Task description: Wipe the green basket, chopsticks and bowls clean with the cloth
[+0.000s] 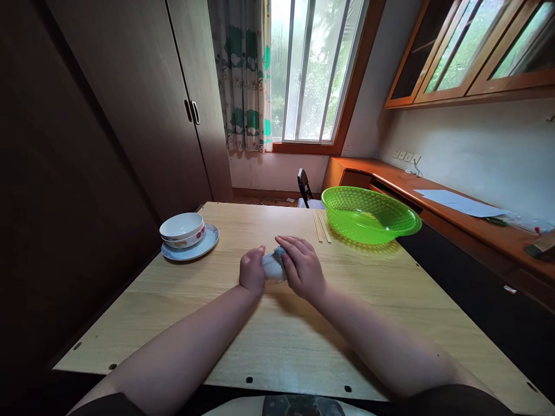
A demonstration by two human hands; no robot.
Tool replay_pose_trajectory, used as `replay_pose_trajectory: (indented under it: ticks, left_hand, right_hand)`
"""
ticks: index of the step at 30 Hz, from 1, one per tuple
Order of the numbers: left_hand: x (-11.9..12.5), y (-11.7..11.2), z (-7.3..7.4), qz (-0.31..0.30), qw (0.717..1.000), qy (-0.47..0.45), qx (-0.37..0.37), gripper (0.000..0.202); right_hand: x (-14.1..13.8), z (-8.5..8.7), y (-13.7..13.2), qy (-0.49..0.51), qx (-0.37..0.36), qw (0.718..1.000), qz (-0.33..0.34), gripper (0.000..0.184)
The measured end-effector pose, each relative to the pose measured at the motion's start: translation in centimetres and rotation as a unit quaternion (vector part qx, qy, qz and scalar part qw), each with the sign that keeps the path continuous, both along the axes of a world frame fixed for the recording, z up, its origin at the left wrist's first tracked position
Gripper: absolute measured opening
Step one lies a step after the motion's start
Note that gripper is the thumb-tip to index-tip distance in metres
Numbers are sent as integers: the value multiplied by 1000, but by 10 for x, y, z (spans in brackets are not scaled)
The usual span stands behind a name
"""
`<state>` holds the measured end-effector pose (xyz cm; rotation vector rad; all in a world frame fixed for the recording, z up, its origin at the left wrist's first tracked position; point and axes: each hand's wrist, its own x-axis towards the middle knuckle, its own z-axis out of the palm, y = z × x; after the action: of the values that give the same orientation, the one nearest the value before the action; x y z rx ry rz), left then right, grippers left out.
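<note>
The left hand (pixel 252 271) and right hand (pixel 306 268), half-closed, are gripping a pale object (pixel 273 269) above the wooden bench (pixel 381 289); bowls (pixel 182 231) are sitting left, a basket (pixel 368 232) right, a window (pixel 318 69) lighting the room (pixel 281 169).

The basin (pixel 368 231) is glossy plastic — the tabletop (pixel 373 283) smooth, satiny wood.

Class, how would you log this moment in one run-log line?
left hand: holding pale object, identity unclear; right hand: over its other end; table left: stacked bowls on plate; table right: chopsticks, green basin
</note>
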<state>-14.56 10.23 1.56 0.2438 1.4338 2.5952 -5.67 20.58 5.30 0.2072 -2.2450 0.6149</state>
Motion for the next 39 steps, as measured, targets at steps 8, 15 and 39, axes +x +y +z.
replay_pose_trajectory:
  ticks: [8, 15, 39]
  left_hand:
    - [-2, 3, 4, 26, 998, -64, 16, 31]
    - [-1, 2, -2, -5, 999, -16, -40, 33]
    - [0, 0, 0, 23, 1000, -8, -1, 38]
  right_hand:
    - [-12, -16, 10, 8, -123, 992, -33, 42]
    - [-2, -10, -4, -32, 47, 998, -33, 50]
    - [-3, -8, 2, 15, -68, 997, -29, 49]
